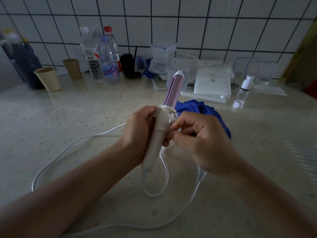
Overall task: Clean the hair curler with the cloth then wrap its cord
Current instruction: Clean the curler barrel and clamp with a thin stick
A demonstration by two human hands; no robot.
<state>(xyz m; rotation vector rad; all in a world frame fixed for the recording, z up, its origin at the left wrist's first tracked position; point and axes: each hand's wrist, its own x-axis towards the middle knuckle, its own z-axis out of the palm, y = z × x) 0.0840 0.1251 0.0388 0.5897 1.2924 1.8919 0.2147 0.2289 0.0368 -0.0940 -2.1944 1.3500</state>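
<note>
White tiled wall (188,23) behind, pale counter (68,117) below, with bottles (103,54) and paper cups (48,79) at the back. Left hand (137,133) wrapped tight round the white handle of the hair curler (160,124), pink barrel pointing up and away. Right hand (204,143) curled against the handle's right side, fingers pinching there; holding what, cannot tell. Blue cloth (204,109) just behind the right hand. White cord (72,145) looping loose over the counter.

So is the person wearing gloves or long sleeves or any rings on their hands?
No gloves. The left hand and the right hand are bare, and both forearms are bare too as far as the picture shows, with no sleeve edge in view. I can see no rings, watch or bracelet on the fingers or wrists, though the light is dim.
</note>
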